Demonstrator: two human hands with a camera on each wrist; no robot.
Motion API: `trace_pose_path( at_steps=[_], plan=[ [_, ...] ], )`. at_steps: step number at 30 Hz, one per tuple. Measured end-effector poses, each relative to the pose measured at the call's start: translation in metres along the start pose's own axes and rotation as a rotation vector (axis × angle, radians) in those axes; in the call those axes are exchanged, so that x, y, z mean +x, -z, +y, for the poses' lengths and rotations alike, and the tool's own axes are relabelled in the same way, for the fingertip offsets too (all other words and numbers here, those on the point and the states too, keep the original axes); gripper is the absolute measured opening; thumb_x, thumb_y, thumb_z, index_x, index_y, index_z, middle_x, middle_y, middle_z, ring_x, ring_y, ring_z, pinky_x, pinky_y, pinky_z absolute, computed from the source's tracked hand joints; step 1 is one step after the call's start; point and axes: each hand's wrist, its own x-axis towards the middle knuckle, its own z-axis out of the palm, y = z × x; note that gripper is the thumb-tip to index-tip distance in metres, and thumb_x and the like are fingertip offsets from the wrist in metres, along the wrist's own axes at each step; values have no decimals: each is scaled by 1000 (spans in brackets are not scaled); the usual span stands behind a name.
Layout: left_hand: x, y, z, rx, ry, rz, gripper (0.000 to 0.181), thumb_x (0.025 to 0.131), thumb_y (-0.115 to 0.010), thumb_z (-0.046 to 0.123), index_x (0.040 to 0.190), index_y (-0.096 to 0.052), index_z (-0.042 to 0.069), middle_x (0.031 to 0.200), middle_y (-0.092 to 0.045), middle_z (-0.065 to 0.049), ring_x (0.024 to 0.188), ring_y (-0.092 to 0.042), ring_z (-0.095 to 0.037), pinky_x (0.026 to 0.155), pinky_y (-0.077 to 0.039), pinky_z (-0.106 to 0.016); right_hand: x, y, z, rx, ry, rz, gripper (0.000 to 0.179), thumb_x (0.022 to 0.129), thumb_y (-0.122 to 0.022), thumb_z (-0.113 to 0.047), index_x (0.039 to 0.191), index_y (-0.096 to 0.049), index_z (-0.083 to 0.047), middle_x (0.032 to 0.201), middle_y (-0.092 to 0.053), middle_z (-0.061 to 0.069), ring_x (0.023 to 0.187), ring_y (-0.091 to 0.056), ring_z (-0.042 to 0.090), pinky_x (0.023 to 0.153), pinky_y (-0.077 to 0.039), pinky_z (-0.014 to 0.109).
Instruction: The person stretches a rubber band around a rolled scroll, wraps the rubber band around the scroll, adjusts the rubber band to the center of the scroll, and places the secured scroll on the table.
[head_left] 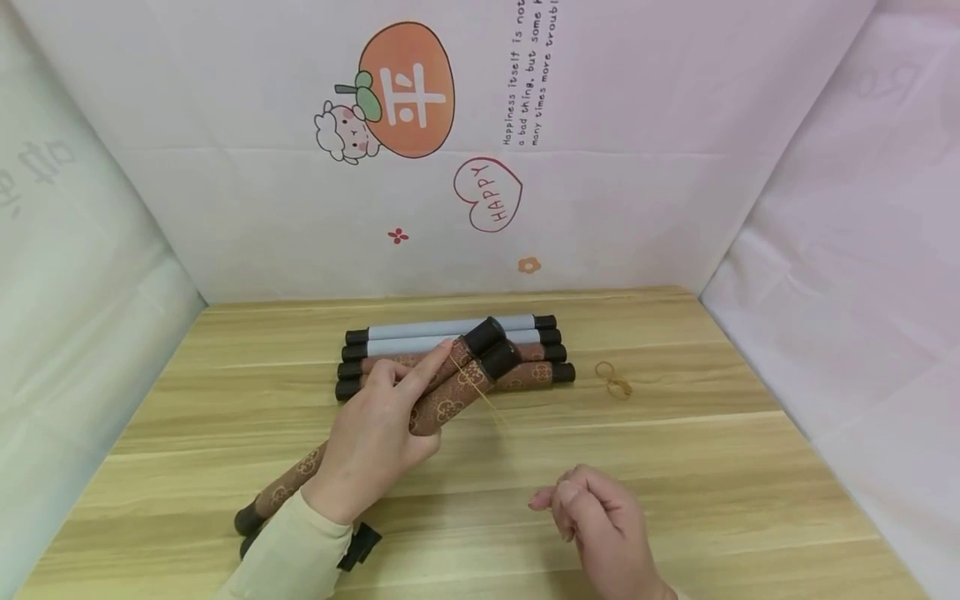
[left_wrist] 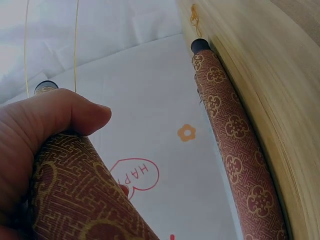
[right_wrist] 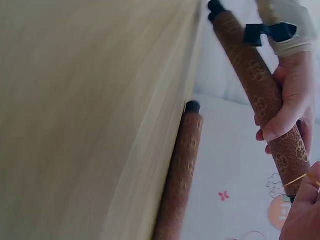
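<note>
My left hand point(head_left: 371, 442) grips two brown scrolls point(head_left: 457, 400) with gold patterns and black end caps, lying side by side and slanting up to the right above the table. In the left wrist view, the thumb lies across the brown patterned cloth point(left_wrist: 65, 185). A thin yellow cord point(head_left: 480, 390) loops around the scrolls near their far end and stretches toward my right hand point(head_left: 600, 525). That hand is curled, and in the right wrist view its fingertips pinch the yellow cord point(right_wrist: 297, 179) beside the scrolls.
Behind the held scrolls, two pale blue scrolls point(head_left: 390, 331) and two brown scrolls point(head_left: 536, 377) lie in a row on the wooden table point(head_left: 712, 483). A loose yellow cord point(head_left: 617, 383) lies to their right. White printed cloth point(head_left: 600, 208) encloses the back and sides.
</note>
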Motion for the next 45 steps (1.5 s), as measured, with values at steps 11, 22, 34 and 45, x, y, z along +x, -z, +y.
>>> trace_pose_path(
  at_steps=[11, 22, 34, 45],
  plan=[
    [-4, 0, 2, -5, -88, 51, 109, 66, -88, 15, 161, -40, 33, 110, -61, -11, 77, -59, -17, 55, -50, -30, 21, 8, -1, 988, -636, -74, 46, 112, -24, -24, 72, -46, -19, 65, -18, -5, 57, -27, 8, 81, -54, 18],
    [-9, 0, 5, 30, -213, 67, 116, 60, -93, 17, 162, -39, 33, 121, -64, -17, 66, -53, -16, 57, -47, -30, 40, -3, 2, 1375, -744, -75, 43, 113, -34, -31, 89, -67, -17, 65, -49, -16, 57, -28, -1, 66, -48, 14],
    [-11, -1, 3, 0, -333, 119, 114, 58, -92, 17, 160, -43, 29, 113, -63, -14, 80, -64, -23, 66, -56, -41, 49, -4, 1, 1334, -582, -172, 46, 114, -21, -27, 121, -62, -7, 92, -74, -6, 65, -48, -2, 70, -51, 13],
    [-13, 1, 1, 3, -354, 100, 114, 59, -89, 13, 161, -42, 29, 112, -62, -13, 81, -63, -22, 68, -56, -39, 53, 1, 3, 1078, -478, -185, 46, 114, -29, -8, 133, -69, -17, 111, -75, -1, 72, -72, -1, 84, -59, 19]
  ],
)
